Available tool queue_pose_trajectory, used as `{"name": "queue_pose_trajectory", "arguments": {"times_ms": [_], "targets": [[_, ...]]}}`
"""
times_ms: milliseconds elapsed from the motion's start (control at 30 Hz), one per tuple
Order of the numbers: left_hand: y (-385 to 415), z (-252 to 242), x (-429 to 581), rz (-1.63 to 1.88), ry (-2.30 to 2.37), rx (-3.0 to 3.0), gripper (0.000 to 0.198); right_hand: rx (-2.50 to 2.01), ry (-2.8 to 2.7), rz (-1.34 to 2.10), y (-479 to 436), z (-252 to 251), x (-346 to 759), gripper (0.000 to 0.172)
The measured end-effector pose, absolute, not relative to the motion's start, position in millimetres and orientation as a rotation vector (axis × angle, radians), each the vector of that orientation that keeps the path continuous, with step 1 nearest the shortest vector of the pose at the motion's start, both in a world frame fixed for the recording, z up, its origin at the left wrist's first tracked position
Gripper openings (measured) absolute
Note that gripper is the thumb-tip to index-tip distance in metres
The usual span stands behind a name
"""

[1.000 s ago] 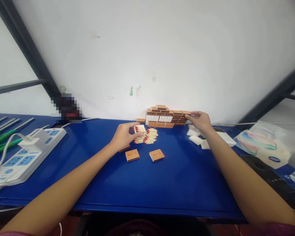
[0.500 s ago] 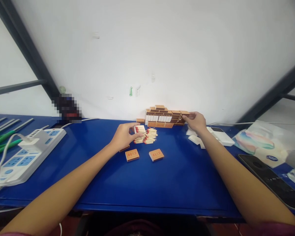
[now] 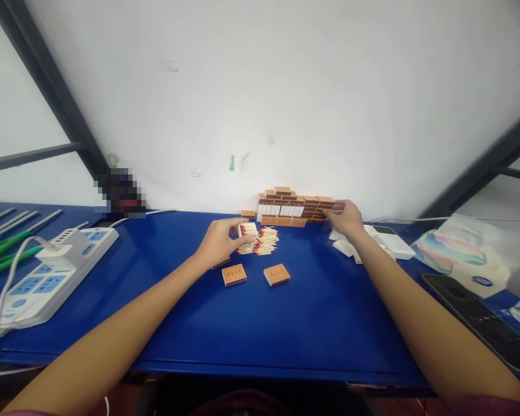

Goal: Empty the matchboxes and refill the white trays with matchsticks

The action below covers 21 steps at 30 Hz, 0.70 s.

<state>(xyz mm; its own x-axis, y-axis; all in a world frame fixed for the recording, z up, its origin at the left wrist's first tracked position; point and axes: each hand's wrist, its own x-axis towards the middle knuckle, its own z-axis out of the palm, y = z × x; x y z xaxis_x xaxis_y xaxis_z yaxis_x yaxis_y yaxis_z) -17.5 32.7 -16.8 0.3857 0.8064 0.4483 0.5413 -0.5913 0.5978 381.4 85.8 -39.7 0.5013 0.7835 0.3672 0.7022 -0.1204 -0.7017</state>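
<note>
My left hand point(image 3: 220, 240) is closed on a small white matchbox tray point(image 3: 248, 230) filled with red-tipped matches. The tray is held over a pile of loose matches point(image 3: 266, 240) on the table. At the right end of a wall of stacked orange-brown matchboxes point(image 3: 281, 202), my right hand point(image 3: 345, 219) has its thumb and fingers closed round the edge of a matchbox point(image 3: 326, 202). Its fingertips are partly hidden. Two matchboxes, one on the left point(image 3: 234, 275) and one on the right point(image 3: 276, 274), lie flat in front of the pile. Another is partly covered by my left wrist.
White paper pieces point(image 3: 346, 248) and a white box point(image 3: 394, 241) lie right of the stack. Farther right are a tissue pack point(image 3: 455, 248) and a dark phone point(image 3: 476, 320). A power strip point(image 3: 52, 283) and green-handled tools point(image 3: 8, 248) occupy the left. A wall stands behind.
My right fingertips have shifted slightly at the right end of the stack. My left hand stays almost in place with the tray of matches. The whole view has moved a little.
</note>
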Motion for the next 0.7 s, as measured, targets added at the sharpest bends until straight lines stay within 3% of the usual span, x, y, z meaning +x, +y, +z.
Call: {"name": "queue_pose_trajectory", "arguments": {"times_ms": [167,300,367,433,567,700], "targets": [[34,-18,-18,1.036,1.169,2.292,0.052,-1.847,-1.330,0.133,84,-37,385,0.027],[34,-17,-17,1.045,1.154,2.238,0.052,-1.901,-1.271,-0.193,70,-20,373,0.039],[35,-17,-16,1.043,1.163,2.193,0.052,-1.777,-1.293,-0.275,59,-8,350,0.031],[36,-16,-14,1.042,1.149,2.157,0.052,-1.662,-1.417,-0.004,47,-1,315,0.018],[40,-12,-10,1.046,1.010,2.109,0.052,-1.336,-1.622,0.877,23,-1,237,0.038],[44,-8,-8,1.008,0.898,2.071,0.053,-1.175,-1.457,1.161,16,-7,199,0.044]]}}
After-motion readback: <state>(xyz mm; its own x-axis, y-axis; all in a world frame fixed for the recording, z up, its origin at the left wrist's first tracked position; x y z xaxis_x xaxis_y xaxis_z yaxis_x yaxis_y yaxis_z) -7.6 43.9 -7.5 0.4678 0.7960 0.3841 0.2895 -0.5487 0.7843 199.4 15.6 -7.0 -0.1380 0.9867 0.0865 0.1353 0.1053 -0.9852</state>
